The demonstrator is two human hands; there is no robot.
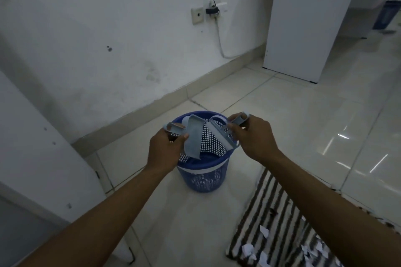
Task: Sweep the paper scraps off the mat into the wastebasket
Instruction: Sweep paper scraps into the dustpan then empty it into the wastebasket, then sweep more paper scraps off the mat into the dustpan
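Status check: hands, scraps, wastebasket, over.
Left hand holds dustpan, right hand brush, over wastebasket. Scraps on mat.

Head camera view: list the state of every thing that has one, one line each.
Blue plastic mesh wastebasket: upright on the tiled floor, open-topped.
Light blue plastic dustpan: held tilted over the wastebasket mouth.
Light blue hand brush: held over the wastebasket, beside the dustpan.
Left hand: closed on the dustpan handle.
Right hand: closed on the brush handle.
Striped mat: flat on the floor.
White paper scraps: scattered on the mat, unswept.
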